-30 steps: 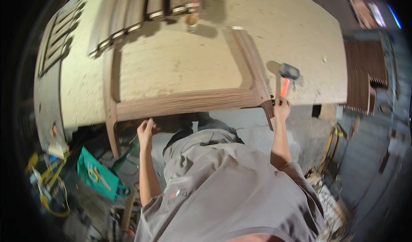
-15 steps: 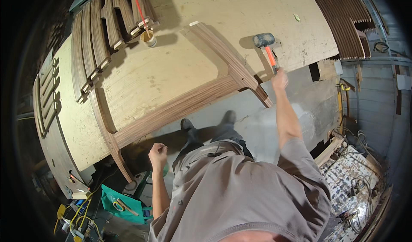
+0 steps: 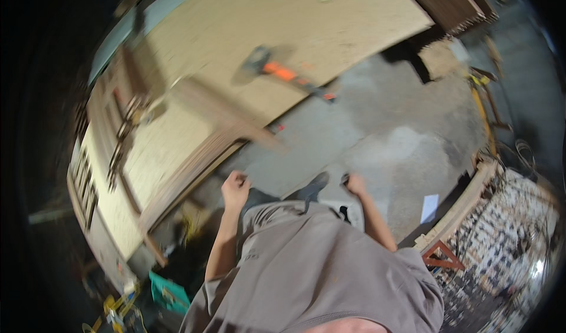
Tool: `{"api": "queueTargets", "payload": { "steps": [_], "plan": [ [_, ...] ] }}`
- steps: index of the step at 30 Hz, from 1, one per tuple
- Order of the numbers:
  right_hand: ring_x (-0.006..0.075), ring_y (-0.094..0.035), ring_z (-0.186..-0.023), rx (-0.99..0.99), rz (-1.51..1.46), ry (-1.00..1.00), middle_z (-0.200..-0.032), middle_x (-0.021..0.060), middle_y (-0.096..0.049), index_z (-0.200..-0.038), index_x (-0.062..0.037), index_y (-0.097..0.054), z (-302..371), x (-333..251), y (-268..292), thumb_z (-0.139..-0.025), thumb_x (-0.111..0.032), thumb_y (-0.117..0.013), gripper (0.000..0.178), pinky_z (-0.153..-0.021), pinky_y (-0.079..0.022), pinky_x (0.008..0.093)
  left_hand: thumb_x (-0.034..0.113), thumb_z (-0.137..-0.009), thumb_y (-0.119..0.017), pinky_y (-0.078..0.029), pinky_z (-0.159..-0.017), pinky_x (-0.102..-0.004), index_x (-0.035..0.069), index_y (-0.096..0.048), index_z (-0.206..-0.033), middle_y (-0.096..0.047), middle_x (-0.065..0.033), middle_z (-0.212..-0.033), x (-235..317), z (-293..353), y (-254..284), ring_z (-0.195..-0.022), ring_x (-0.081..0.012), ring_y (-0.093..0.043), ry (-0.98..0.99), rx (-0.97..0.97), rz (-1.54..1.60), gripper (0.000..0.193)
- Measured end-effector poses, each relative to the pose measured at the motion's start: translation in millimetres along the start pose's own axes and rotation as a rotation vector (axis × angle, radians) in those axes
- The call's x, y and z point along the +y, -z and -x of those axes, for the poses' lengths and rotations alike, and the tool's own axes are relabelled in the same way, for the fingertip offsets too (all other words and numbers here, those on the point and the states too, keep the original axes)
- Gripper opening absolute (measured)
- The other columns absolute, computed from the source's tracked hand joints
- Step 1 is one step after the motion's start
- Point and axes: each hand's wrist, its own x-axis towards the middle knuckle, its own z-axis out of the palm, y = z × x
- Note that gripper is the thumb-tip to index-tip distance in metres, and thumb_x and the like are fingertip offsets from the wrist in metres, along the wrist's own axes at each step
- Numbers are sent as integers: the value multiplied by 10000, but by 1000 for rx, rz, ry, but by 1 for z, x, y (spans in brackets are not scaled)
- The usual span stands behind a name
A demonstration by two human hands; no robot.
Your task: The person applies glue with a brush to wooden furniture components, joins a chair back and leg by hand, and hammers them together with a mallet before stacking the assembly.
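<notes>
The rubber mallet (image 3: 280, 71), with a dark head and an orange and black handle, lies on the pale worktop with its handle end past the edge. No hand touches it. In front of my body, my left hand (image 3: 234, 190) is closed, its fingers curled; a dark spot shows between them, too small to name. Low over the floor on the other side, my right hand (image 3: 356, 185) is closed too, with a small dark thing at its fingertips that I cannot make out. Blurred by motion, a brown wooden frame (image 3: 194, 156) lies along the worktop's near edge.
More brown wooden parts (image 3: 121, 109) are stacked on the left of the worktop (image 3: 330, 32). Ribbed brown pieces (image 3: 451, 2) sit at its far right. A green bag (image 3: 169, 293) stands low left. A red triangular piece (image 3: 443, 256) and a cluttered board (image 3: 501, 244) are at right.
My right hand has let go of the mallet and come back toward my body. The mallet now lies on the worktop. The view has turned to the right, and my left hand stays curled.
</notes>
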Motion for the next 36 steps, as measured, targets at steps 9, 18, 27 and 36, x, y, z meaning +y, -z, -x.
{"api": "queueTargets", "payload": {
  "steps": [9,18,27,36],
  "plan": [
    [193,-635,-599,-73,-782,-556,-711,141,-660,-981,13,-650,126,160,-30,-783,-58,-600,216,-528,-493,329,201,-756,-598,-506,-660,-396,84,-657,-913,-660,-145,-808,137,-7,-217,-769,-328,-639,-210,-413,-162,204],
    [152,-603,-622,-89,-1147,-479,-793,88,-629,-979,-8,-591,44,290,53,-845,-58,-590,143,-520,-489,272,82,-706,-563,-473,-696,-450,77,-608,-830,-644,-105,-831,269,-42,-367,-836,-317,-611,-428,-517,-180,131],
    [203,-619,-634,149,-1322,-818,-773,119,-622,-938,-7,-580,50,476,157,-828,-16,-595,111,-544,-530,314,67,-715,-559,-479,-713,-434,67,-599,-866,-632,-126,-868,415,-76,-520,-857,-349,-599,-583,-587,-167,157],
    [200,-649,-625,331,-1361,-959,-775,138,-646,-1034,42,-615,70,597,189,-804,-43,-586,247,-532,-516,314,49,-728,-577,-445,-587,-319,-15,-598,-844,-577,-126,-660,415,-80,-651,-604,-184,-545,-374,-721,-238,133]
  ]
}}
